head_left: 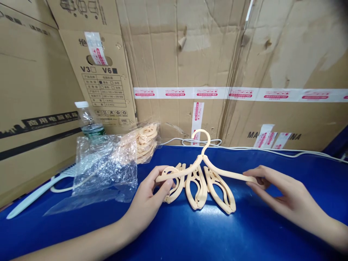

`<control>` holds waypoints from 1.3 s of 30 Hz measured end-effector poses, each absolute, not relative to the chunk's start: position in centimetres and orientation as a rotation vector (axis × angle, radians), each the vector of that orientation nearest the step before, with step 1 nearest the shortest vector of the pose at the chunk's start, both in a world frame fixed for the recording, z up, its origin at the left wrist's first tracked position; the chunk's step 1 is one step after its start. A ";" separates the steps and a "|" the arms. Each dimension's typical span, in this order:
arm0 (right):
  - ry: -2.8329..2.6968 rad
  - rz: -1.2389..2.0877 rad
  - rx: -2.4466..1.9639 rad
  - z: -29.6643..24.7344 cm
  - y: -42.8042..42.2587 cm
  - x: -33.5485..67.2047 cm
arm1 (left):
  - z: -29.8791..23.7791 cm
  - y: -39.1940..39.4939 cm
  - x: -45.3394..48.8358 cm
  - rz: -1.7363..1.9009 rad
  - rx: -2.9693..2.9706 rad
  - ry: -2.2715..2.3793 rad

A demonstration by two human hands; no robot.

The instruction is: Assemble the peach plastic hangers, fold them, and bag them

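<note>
A cream plastic folding hanger (228,173) is held up over the table with its arms spread and its hook on top. My left hand (154,188) pinches the left arm's end between thumb and fingers. At the other end, my right hand (282,190) has its fingers closed on the right arm's tip. Behind and below lie three folded hangers of the same colour: the left one (176,190) is partly covered by my left hand and the held hanger, then come the middle one (196,192) and the right one (221,190).
A clear plastic bag (106,174) lies at the left, with a bagged pile of folded hangers (146,143) behind it. A pale flat-handled tool (35,201) is partly under the bag. A bottle (91,121), a white cable (272,149) and cardboard boxes (174,54) border the blue table (206,239).
</note>
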State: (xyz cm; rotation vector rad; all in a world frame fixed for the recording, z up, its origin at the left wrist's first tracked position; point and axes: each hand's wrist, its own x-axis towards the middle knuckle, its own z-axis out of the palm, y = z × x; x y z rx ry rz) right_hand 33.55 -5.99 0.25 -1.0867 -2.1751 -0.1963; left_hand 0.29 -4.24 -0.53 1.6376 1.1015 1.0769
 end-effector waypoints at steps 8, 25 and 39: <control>-2.199 -0.270 -1.010 0.4 -5.4 33.6 | -0.7 -3.9 0.2 1.081 1.584 1.116; -2.236 -0.348 -0.987 0.0 -4.8 34.6 | -0.9 -3.6 0.1 1.105 1.531 1.146; -2.112 -0.747 -1.091 -0.8 -5.7 34.7 | -0.6 -4.0 0.1 1.141 1.569 1.091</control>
